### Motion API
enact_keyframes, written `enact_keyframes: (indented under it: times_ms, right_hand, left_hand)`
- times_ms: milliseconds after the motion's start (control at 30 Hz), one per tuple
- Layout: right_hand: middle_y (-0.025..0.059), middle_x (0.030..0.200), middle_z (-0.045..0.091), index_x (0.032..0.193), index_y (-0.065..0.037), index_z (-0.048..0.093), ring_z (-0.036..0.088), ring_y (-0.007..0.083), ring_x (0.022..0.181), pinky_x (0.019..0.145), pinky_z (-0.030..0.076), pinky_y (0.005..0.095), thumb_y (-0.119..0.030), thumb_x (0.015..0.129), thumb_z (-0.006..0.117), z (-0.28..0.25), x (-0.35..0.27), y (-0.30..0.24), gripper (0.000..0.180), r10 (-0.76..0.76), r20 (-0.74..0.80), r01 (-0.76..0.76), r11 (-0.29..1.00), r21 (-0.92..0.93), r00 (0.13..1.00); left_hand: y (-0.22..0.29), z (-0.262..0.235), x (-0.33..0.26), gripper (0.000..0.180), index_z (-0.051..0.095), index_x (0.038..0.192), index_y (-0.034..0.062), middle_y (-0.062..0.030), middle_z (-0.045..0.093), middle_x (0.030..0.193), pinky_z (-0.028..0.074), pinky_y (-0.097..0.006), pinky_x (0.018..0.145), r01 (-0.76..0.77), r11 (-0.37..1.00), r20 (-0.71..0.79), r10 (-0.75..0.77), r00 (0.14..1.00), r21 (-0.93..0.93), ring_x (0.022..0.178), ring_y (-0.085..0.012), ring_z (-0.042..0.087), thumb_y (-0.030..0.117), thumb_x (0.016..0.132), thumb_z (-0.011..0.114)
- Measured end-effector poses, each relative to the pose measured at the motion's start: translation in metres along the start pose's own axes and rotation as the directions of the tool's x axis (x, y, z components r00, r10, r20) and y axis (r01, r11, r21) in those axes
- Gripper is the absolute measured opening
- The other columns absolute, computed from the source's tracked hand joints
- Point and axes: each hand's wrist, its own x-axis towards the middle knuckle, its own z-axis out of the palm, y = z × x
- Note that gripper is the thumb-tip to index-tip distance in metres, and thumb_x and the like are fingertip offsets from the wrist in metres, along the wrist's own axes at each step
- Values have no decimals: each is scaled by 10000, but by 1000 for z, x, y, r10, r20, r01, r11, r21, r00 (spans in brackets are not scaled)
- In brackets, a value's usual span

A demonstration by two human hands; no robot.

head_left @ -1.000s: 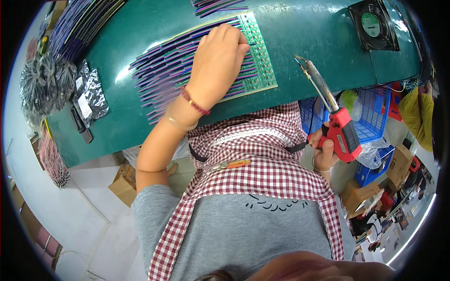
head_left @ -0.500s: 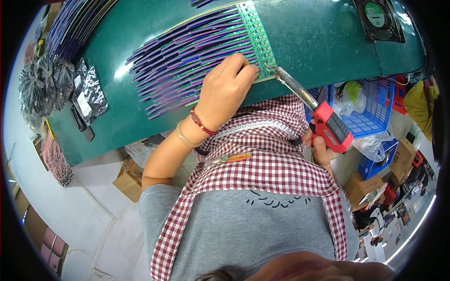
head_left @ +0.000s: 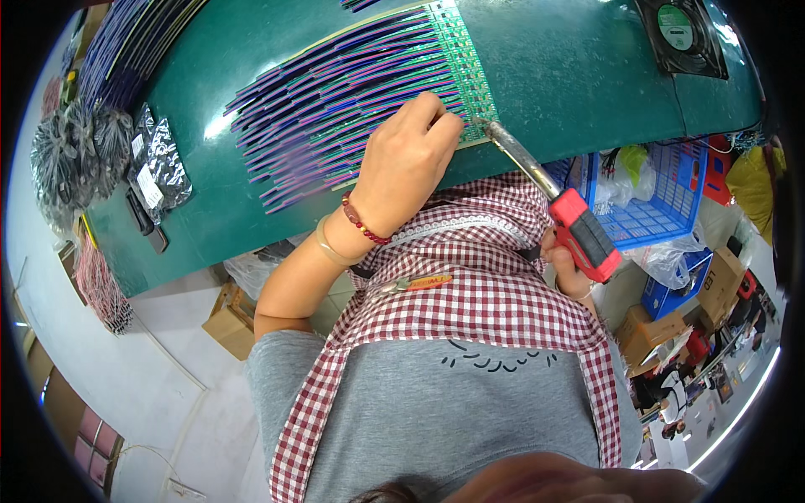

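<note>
On the green tabletop lies a panel of small green circuit boards (head_left: 463,63), with rows of purple, blue and green wires (head_left: 335,101) running off its left side. My left hand (head_left: 411,151) rests over the wires near the panel's near end, thumb and fingers pinched; its fingertips are hidden, and what they hold does not show. A red and black soldering iron (head_left: 587,235) is gripped in my right hand (head_left: 566,267). Its metal barrel slants up and left, tip at the near right edge of the panel, close to my left fingers.
A black fan (head_left: 681,33) stands at the table's far right. Bagged dark parts (head_left: 80,159) and a black plastic packet (head_left: 159,168) lie at the left, near a bundle of wires (head_left: 138,50). A blue crate (head_left: 654,197) sits below the table's right edge.
The soldering iron's handle has swung slightly left and down, its tip staying by the panel edge. My right hand has turned with it. My left hand has barely moved.
</note>
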Motion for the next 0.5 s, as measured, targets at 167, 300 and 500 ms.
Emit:
enact_keyframes:
  times_ms: [167,300,500]
  right_hand:
    - [88,745,656,895,3,670,634,210,635,586,500,320,-162,808,678,-1,6,-18,186,54,-43,-46,985,167,998]
    - [85,745,658,882,-4,671,634,219,640,586,497,319,-196,815,681,-2,5,-14,203,33,-30,-31,996,86,999]
    - [84,747,658,868,-20,676,628,233,645,574,484,329,-207,815,685,0,6,-13,194,-3,-38,3,1000,12,999]
  left_hand:
    - [0,-2,0,111,639,842,42,-72,564,821,503,-344,612,0,1000,11,-1,1000,10,706,-242,604,29,764,718]
    - [0,-3,0,107,639,842,42,-72,565,824,503,-346,617,14,1000,20,-14,1000,6,710,-244,605,31,768,716]
    - [1,-4,1,114,642,850,43,-71,568,831,505,-348,628,13,1000,24,-13,1000,-3,715,-246,606,28,765,716]
